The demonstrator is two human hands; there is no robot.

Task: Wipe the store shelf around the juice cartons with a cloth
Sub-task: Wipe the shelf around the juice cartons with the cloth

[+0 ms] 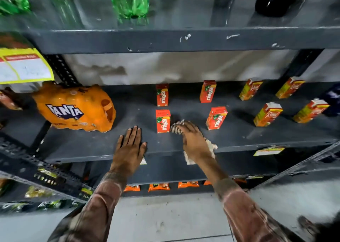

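Note:
A dark grey metal shelf (92,144) holds several small red Maaza juice cartons, one (163,121) near the front, another (216,118) to its right, two more (162,95) behind. My right hand (195,142) presses a pale patterned cloth (177,126) onto the shelf just right of the front carton; more cloth hangs over the shelf's front edge. My left hand (129,146) lies flat on the shelf, fingers spread, left of that carton and holding nothing.
An orange Fanta multipack (77,109) sits at the shelf's left. Several taller Real juice cartons (267,114) stand at the right. Green bottles (129,0) and a dark bottle (276,0) fill the shelf above. Orange packets (159,186) line the shelf below.

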